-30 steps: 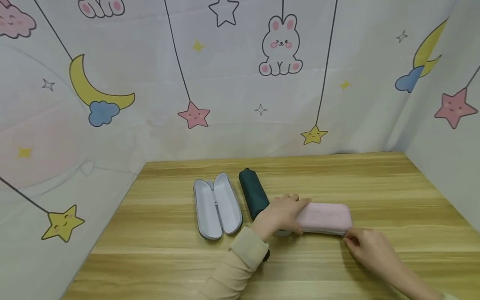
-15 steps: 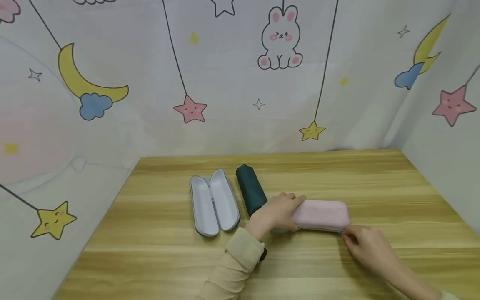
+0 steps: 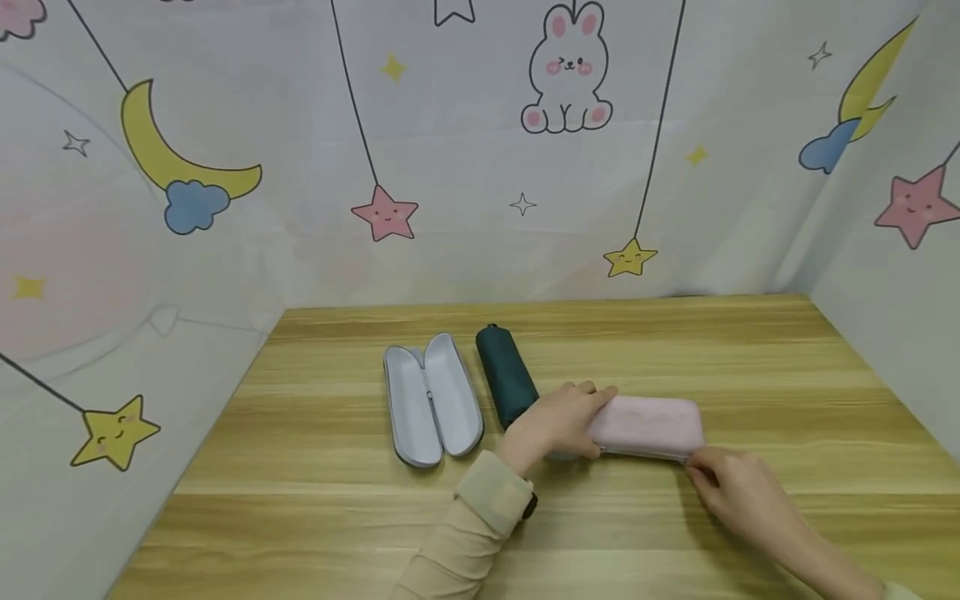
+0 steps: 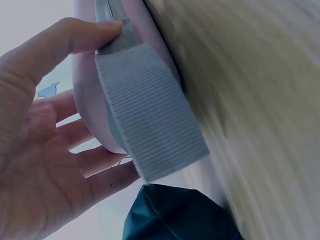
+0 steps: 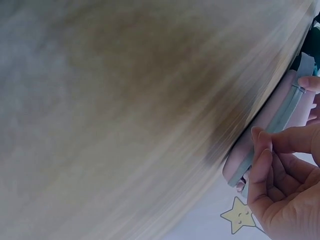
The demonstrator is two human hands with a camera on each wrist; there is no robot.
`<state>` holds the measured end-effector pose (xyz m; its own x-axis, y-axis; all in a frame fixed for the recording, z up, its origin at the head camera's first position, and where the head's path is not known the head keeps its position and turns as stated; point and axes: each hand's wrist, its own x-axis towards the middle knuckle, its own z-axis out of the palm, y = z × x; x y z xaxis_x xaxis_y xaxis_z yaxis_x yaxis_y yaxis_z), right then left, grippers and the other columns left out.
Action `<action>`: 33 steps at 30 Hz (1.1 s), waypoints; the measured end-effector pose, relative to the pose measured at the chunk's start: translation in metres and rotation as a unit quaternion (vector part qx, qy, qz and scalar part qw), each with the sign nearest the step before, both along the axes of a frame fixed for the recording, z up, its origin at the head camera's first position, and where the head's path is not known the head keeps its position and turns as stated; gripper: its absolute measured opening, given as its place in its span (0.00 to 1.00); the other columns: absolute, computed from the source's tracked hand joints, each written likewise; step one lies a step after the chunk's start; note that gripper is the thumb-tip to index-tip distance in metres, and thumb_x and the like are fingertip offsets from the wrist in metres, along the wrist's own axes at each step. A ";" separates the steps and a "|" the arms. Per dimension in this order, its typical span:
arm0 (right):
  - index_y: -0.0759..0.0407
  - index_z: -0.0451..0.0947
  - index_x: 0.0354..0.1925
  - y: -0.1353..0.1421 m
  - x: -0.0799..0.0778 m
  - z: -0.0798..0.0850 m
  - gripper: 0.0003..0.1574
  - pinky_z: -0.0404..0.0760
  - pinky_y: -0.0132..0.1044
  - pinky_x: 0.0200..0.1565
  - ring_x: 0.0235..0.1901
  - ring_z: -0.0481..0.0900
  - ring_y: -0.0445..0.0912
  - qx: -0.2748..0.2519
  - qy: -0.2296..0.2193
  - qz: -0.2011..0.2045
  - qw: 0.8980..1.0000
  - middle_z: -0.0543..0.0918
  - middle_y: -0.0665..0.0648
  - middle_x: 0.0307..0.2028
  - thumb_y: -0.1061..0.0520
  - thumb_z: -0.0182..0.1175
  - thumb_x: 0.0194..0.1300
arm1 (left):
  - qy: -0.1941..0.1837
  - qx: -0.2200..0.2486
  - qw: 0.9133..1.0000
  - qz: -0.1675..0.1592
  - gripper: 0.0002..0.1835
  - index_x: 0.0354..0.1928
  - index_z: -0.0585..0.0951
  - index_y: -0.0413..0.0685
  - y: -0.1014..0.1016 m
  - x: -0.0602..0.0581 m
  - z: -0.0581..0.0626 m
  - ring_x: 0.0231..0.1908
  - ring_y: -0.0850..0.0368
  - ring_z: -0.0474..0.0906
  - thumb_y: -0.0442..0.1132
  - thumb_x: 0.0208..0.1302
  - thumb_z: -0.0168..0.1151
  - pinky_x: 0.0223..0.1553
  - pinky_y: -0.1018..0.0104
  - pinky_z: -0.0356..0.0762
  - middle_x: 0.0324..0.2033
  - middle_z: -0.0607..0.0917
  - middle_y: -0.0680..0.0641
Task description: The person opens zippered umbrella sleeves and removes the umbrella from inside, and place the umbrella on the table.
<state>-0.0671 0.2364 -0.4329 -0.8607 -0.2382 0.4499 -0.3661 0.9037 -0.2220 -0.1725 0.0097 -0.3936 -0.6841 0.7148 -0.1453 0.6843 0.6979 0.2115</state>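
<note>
A pink zip case [image 3: 651, 427] lies lengthwise on the table, its zip [image 5: 282, 117] running along the near side. My left hand [image 3: 558, 421] grips its left end. In the left wrist view the thumb presses beside a grey ribbed tab [image 4: 150, 110], while the other fingers spread behind the case. At the right front corner, my right hand [image 3: 738, 483] pinches at the zip between thumb and forefinger. Those fingertips [image 5: 262, 140] cover whatever zip pull is there. In the right wrist view, the zip tape looks parted near the case's right end.
Left of the hands, a hard case [image 3: 431, 408] lies spread wide with a pale grey lining. A dark green tube-shaped pouch [image 3: 506, 375] lies between it and my left hand. The wood-grain table [image 3: 300, 517] meets a cartoon-printed white cloth [image 3: 480, 275] at the back.
The head view has shifted slightly. Both hands keep their places on the pink case, and no object has visibly moved on the table.
</note>
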 end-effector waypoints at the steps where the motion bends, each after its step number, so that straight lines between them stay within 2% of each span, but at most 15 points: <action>1: 0.51 0.80 0.20 0.000 0.000 0.001 0.13 0.73 0.32 0.22 0.20 0.74 0.33 0.001 -0.002 0.000 1.000 0.82 0.45 0.20 0.68 0.71 0.42 | 0.003 -0.002 1.000 0.000 0.44 0.72 0.61 0.56 0.000 0.000 0.000 0.54 0.55 0.76 0.50 0.55 0.70 0.54 0.68 0.75 0.60 0.75 0.49; 5: 0.52 0.81 0.21 -0.002 0.000 0.003 0.12 0.73 0.33 0.22 0.20 0.74 0.33 0.004 -0.012 -0.002 1.000 0.82 0.45 0.20 0.67 0.71 0.43 | 0.007 -0.006 1.000 0.004 0.44 0.72 0.61 0.57 0.000 0.001 0.001 0.54 0.54 0.75 0.51 0.55 0.70 0.54 0.68 0.74 0.60 0.75 0.50; 11: 0.53 0.82 0.21 -0.005 -0.001 0.006 0.10 0.76 0.35 0.23 0.21 0.80 0.40 0.004 -0.026 -0.004 1.000 0.84 0.48 0.21 0.67 0.70 0.45 | 0.015 -0.004 1.000 0.001 0.44 0.72 0.62 0.56 0.000 0.002 0.003 0.54 0.53 0.75 0.51 0.55 0.70 0.54 0.67 0.75 0.60 0.75 0.50; 20: 0.50 0.80 0.20 -0.008 -0.004 0.004 0.12 0.71 0.32 0.21 0.20 0.70 0.30 0.004 -0.009 0.007 1.000 0.81 0.44 0.19 0.67 0.70 0.44 | 0.025 -0.007 1.000 0.003 0.43 0.71 0.63 0.57 -0.001 0.003 0.002 0.53 0.54 0.74 0.52 0.54 0.70 0.52 0.66 0.76 0.59 0.75 0.51; 33: 0.51 0.82 0.19 -0.013 -0.005 0.006 0.11 0.68 0.28 0.20 0.18 0.65 0.28 0.000 -0.015 0.014 1.000 0.81 0.44 0.17 0.66 0.71 0.44 | 0.030 -0.010 0.999 0.008 0.43 0.71 0.63 0.61 -0.001 0.003 0.001 0.54 0.56 0.73 0.54 0.53 0.70 0.50 0.64 0.76 0.59 0.75 0.53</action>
<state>-0.0721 0.2232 -0.4265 -0.8664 -0.2630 0.4245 -0.3851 0.8930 -0.2327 -0.1695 0.0089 -0.3930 -0.7030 0.7012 -0.1187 0.6842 0.7124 0.1560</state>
